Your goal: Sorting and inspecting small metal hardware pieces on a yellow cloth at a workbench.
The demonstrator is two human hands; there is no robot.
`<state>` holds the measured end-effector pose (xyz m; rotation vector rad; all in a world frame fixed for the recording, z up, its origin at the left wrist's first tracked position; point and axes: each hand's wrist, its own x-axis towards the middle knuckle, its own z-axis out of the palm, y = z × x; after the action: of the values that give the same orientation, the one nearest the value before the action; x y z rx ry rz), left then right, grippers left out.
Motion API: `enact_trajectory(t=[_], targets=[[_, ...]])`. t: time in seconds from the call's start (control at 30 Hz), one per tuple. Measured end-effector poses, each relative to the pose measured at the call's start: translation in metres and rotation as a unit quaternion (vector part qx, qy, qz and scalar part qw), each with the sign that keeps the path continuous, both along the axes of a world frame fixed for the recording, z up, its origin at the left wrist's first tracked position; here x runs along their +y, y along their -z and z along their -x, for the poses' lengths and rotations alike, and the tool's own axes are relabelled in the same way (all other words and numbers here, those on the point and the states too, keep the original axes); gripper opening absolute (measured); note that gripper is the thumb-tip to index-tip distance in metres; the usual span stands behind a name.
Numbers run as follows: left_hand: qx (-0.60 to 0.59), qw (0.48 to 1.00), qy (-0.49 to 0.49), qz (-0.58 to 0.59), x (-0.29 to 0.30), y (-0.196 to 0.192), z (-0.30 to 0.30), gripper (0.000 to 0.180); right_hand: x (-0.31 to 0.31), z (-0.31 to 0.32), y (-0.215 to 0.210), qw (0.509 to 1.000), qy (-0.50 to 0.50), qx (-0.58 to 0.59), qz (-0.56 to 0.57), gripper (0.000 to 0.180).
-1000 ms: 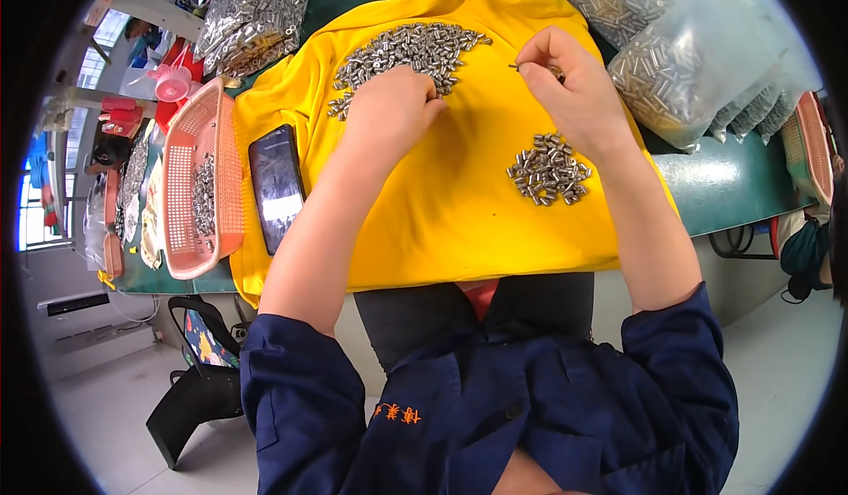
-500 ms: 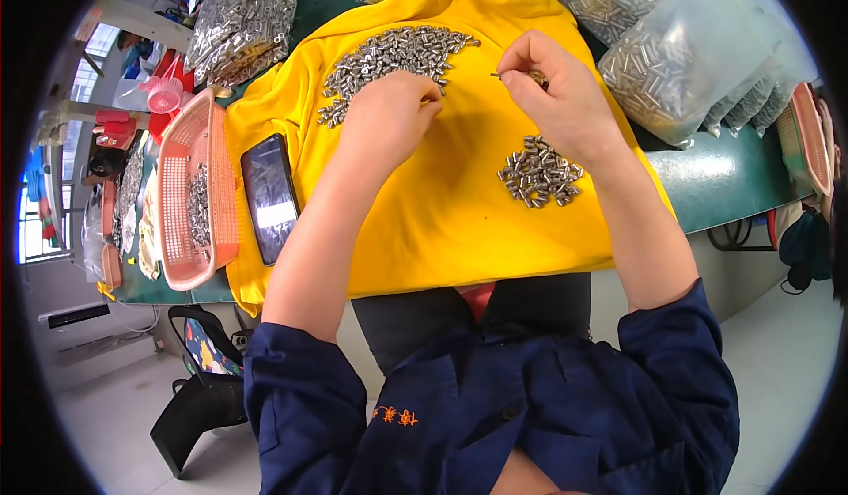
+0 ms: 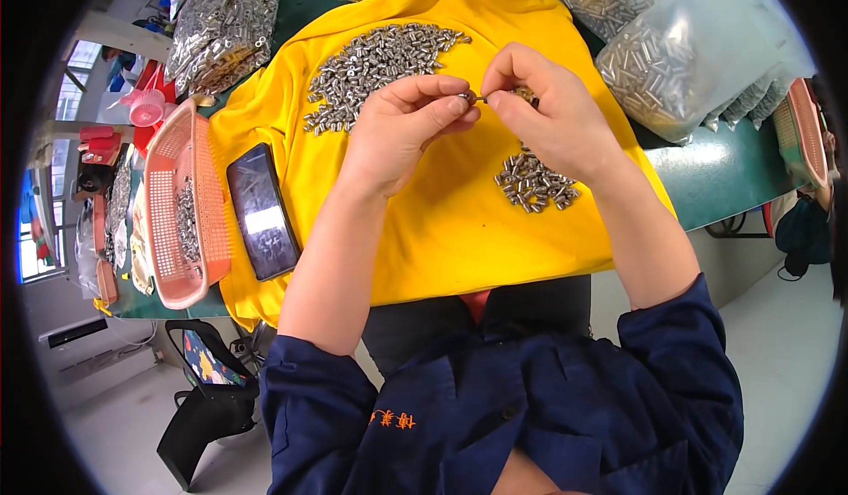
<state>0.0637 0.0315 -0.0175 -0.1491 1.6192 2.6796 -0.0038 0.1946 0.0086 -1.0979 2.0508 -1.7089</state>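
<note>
My left hand [image 3: 397, 133] pinches a small metal sleeve [image 3: 465, 96] between thumb and fingertips, above the yellow cloth [image 3: 433, 239]. Facing it, my right hand [image 3: 556, 115] is closed on a thin dark pin tool [image 3: 480, 98]; a brassy bit of it shows among the fingers. The pin's tip meets the sleeve, though how far it goes in is too small to tell. A large pile of metal sleeves [image 3: 380, 62] lies beyond my left hand. Nearer, below my right wrist, is a smaller pile of the same sleeves [image 3: 534, 181].
A dark phone [image 3: 263, 212] lies at the cloth's left, beside a pink plastic basket [image 3: 219, 248] holding metal parts. Clear bags of metal parts [image 3: 649, 75] stand at the right, another bag [image 3: 225, 31] at the far left. The green table [image 3: 715, 181] shows around the cloth.
My left hand has come right from the large pile, now with a sleeve in its fingertips, and meets the pin in my right hand. The view has shifted slightly.
</note>
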Motion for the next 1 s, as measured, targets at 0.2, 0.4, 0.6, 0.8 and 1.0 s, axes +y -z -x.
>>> enact_trajectory(t=[0.2, 0.4, 0.6, 0.8, 1.0], targets=[[0.02, 0.999, -0.001, 0.033, 0.002, 0.0, -0.001, 0.014, -0.001, -0.001, 0.0, 0.999, 0.008, 0.03, -0.011, 0.007], [0.02, 0.985, -0.05, 0.166, 0.009, -0.008, -0.004, 0.009, -0.004, -0.009, 0.0, 0.976, 0.049, 0.182, -0.109, 0.007], [0.026, 0.923, -0.06, 0.379, 0.006, -0.008, -0.003, 0.012, -0.005, -0.001, 0.016, 0.993, 0.042, 0.066, -0.088, 0.007], [0.006, 0.93, -0.082, 0.359, -0.003, 0.004, 0.0, 0.016, -0.002, -0.001, 0.007, 0.993, 0.086, 0.075, -0.024, 0.007], [0.025, 0.986, -0.04, 0.162, 0.002, -0.001, -0.002, 0.017, -0.003, -0.002, 0.004, 0.998, 0.045, 0.05, -0.003, 0.007]])
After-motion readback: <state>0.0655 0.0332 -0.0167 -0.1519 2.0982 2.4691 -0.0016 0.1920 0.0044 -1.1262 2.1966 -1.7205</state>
